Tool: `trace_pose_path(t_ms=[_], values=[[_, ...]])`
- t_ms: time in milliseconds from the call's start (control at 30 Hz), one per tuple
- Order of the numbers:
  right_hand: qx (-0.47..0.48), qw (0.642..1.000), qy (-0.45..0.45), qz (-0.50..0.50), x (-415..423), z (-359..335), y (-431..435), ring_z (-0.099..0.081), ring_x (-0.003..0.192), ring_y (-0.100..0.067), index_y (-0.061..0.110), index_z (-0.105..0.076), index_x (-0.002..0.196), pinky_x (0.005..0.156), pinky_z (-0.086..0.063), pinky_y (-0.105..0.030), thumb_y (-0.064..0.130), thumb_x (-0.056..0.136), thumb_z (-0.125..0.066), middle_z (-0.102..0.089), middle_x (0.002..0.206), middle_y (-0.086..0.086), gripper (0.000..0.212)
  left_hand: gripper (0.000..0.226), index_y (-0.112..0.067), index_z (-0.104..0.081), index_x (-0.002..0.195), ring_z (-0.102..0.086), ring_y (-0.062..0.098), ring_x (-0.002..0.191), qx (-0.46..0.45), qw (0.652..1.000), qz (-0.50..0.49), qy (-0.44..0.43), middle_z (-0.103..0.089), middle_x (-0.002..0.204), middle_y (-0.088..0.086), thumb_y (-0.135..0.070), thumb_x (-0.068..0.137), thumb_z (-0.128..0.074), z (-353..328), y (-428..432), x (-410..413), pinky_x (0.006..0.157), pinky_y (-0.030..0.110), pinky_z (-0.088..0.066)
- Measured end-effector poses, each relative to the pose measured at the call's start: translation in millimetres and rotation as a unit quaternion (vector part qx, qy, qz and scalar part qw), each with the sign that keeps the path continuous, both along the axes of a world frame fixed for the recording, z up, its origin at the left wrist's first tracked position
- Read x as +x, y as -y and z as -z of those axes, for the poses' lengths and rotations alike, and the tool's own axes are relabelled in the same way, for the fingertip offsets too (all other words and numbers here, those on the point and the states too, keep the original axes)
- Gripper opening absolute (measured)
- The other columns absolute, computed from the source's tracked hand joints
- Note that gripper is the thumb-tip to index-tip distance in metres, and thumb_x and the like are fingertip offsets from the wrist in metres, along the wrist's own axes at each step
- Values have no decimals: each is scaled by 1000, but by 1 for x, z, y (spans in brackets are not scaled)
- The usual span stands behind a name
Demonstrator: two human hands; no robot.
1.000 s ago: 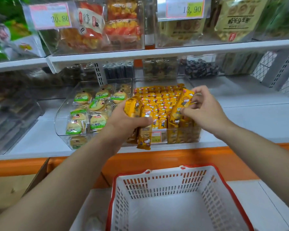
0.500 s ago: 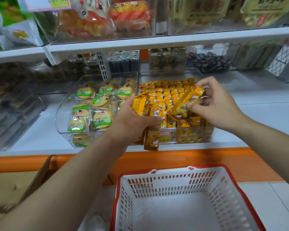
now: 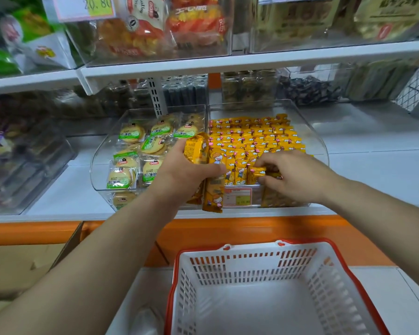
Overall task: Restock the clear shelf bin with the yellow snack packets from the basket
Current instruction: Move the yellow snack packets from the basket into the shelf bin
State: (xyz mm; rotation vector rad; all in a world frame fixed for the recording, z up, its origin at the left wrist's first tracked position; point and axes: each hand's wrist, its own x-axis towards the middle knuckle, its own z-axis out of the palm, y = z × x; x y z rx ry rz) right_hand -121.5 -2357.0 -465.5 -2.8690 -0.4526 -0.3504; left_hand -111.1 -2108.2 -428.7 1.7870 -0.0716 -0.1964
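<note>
Two hands met at the front of the clear shelf bin on the white shelf. The left hand gripped a bunch of yellow snack packets over the bin's front edge, fingers curled round them. The right hand pinched one packet among the front row. The basket sat below.

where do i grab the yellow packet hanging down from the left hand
Pinch its lower half, coming from the front and right. The yellow packet hangs upright below the left hand, which covers its upper part; only the bottom is free.
</note>
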Motion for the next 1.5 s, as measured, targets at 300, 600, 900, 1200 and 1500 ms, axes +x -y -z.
trace_pose_path(t_ms=[300, 600, 900, 1200, 1500], values=[[-70, 997, 4, 7, -8, 10, -7, -53, 109, -19, 32, -65, 123, 86, -49, -38, 56, 96, -42, -61, 114, 6, 43, 79, -22, -46, 143, -78, 18, 82, -16, 1000, 2, -14, -72, 115, 6, -22, 76, -88, 4, 0, 1, 58, 35, -62], [159, 987, -5, 25, -27, -10, -24, -54, 108, 0, 40, -53, 135, 89, -47, -29, 57, 89, -54, -61, 111, 25, 49, 51, -23, -59, 118, -78, 21, 82, -68, 996, 5, -59, -78, 98, 2, -19, 77, -88, 18, 18, -6, 65, 40, -64], [539, 809, -231, -34, -39, -14, -39, -73, 85, -13, 51, -36, 145, 68, -56, -23, 14, 86, -76, -70, 95, 2, 80, 30, -16, -68, 110, -78, 29, 77, -166, 981, 1, -104, -79, 94, 11, -15, 84, -81, 5, 25, -17, 54, 35, -60], [579, 798, -166, 27, -25, -16, -23, -73, 81, -24, 44, -53, 117, 71, -62, -45, 6, 77, -80, -61, 103, -8, 61, 25, -6, -63, 114, -78, 25, 80, -144, 983, 3, -110, -79, 99, 14, -7, 91, -72, 4, 8, -11, 54, 33, -59], [313, 950, 1, 17, 11, -12, -27, -66, 72, -3, 42, -53, 94, 61, -49, -16, 16, 81, -79, -60, 96, 15, 39, 39, -11, -58, 122, -77, 31, 91, -109, 991, 11, -83, -79, 102, 11, -12, 88, -76, -2, -24, 4, 72, 50, -62]])
